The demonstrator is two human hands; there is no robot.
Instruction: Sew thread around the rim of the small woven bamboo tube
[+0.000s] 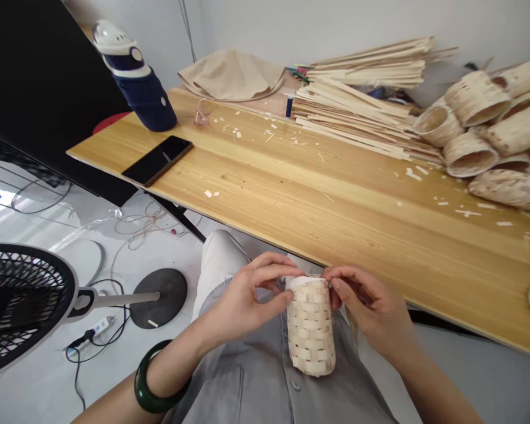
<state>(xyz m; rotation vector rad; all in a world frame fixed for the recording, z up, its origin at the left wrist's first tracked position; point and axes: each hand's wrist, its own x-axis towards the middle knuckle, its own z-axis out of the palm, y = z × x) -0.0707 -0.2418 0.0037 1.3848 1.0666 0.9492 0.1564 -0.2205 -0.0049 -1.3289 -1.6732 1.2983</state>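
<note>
A small woven basket [311, 330] of pale wood strips rests against the grey shirt at my lap, its rim tipped toward the table. My left hand [265, 288] grips the rim's left side, thumb on the outer wall and fingers along the top. At the rim's right corner, the fingers of my right hand [362, 300] are pinched together. Whatever lies between those fingertips is too small to make out. A line of stitching [313, 275] runs along the far rim.
The wooden table [265, 188] carries a phone [159, 160], a blue bottle [143, 94], a thread spool [289, 106], bundled wood strips [357, 118] and several woven tubes [472, 153]. A beige cloth [232, 73] lies behind. On the left stands a fan [26, 306] with cords on the floor.
</note>
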